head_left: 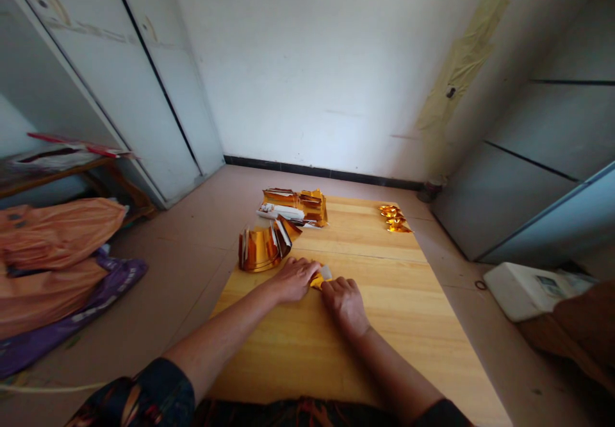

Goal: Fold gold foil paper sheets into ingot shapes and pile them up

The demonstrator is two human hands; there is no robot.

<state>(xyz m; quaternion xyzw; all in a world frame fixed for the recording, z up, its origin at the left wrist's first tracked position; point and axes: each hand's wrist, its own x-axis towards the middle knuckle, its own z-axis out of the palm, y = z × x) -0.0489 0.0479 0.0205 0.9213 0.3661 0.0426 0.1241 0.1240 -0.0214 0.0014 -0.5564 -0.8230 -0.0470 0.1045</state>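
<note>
On the wooden table [384,324], a small piece of gold foil paper [317,281] with a whitish patch lies between my two hands. My left hand [298,277] is closed over its left side, fingers curled and pressed down. From the right, my right hand [344,300] grips the other side with bent fingers. Both hands rest at the tabletop and hide much of the paper. Just beyond my left hand stands a curved stack of gold foil sheets [262,249]. Several folded gold foil pieces [394,219] sit in a cluster near the far right corner.
Another stack of gold and white sheets [314,209] lies at the table's far left edge. Orange and purple bags [57,234] are on the floor at left, by a wooden bench [96,165]. A white box [521,289] stands to the right. A wall [307,81] rises behind.
</note>
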